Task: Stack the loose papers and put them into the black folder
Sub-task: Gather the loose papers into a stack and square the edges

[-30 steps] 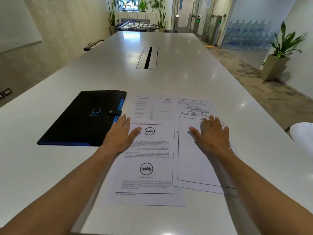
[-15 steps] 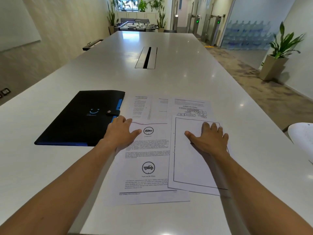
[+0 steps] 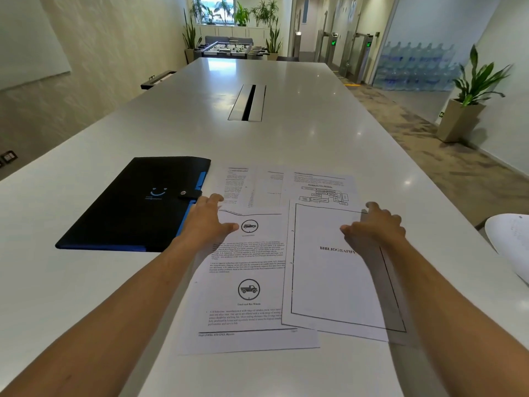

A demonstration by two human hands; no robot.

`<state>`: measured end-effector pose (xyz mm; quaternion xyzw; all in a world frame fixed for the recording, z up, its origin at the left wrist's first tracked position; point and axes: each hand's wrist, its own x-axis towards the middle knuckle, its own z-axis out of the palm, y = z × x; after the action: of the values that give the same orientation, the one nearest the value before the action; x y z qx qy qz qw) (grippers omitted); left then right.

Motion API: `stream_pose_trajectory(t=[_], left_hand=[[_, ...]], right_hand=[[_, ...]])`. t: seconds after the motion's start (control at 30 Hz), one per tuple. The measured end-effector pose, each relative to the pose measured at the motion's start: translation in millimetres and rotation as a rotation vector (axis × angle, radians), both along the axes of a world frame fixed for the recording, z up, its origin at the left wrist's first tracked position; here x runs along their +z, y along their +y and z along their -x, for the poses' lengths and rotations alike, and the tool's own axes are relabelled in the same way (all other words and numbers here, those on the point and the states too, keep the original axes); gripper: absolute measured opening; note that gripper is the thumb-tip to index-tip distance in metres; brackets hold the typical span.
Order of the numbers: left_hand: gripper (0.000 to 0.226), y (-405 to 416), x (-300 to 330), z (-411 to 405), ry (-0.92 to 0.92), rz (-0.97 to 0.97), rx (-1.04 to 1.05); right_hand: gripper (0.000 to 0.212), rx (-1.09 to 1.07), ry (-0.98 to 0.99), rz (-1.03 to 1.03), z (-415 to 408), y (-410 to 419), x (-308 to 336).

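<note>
Two hands, left hand (image 3: 207, 222) and right hand (image 3: 375, 224), fingers spread, grasping nothing, press flat printed papers (image 3: 252, 267) beside matte rectangular black folder (image 3: 134, 204) on glossy table (image 3: 286, 133).

Single head-worn wide-angle view, looking forward and down along table (image 3: 315, 133); near papers (image 3: 252, 270) close, far end distant.

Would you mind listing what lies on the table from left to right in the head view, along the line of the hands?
black folder → left hand → sheet with the car and truck icons → bibliography sheet → right hand → white object at the table's right edge
</note>
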<state>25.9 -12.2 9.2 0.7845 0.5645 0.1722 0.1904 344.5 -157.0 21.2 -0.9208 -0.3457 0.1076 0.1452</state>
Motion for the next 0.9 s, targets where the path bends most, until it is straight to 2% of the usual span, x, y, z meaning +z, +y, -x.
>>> stream_pose_trajectory(t=[0.1,0.2,0.37,0.6,0.9], left_hand=[[0.079,2,2,-1,0.022,0.025,0.004],[0.078,4,1,-2,0.091,0.054,-0.008],[0.078,7,3,-3,0.171,0.053,-0.038],[0.083,8,1,-2,0.074,0.044,-0.015],[0.102,2,-2,-7,-0.255,0.063,-0.005]], right_hand=[[0.085,0.043,-0.012,0.093,-9,2,2],[0.082,0.072,-0.032,0.164,-13,3,3],[0.092,0.117,-0.100,0.191,-19,1,4],[0.096,0.169,-0.070,0.163,-20,0,10],[0.115,0.111,0.031,0.080,-10,7,14]])
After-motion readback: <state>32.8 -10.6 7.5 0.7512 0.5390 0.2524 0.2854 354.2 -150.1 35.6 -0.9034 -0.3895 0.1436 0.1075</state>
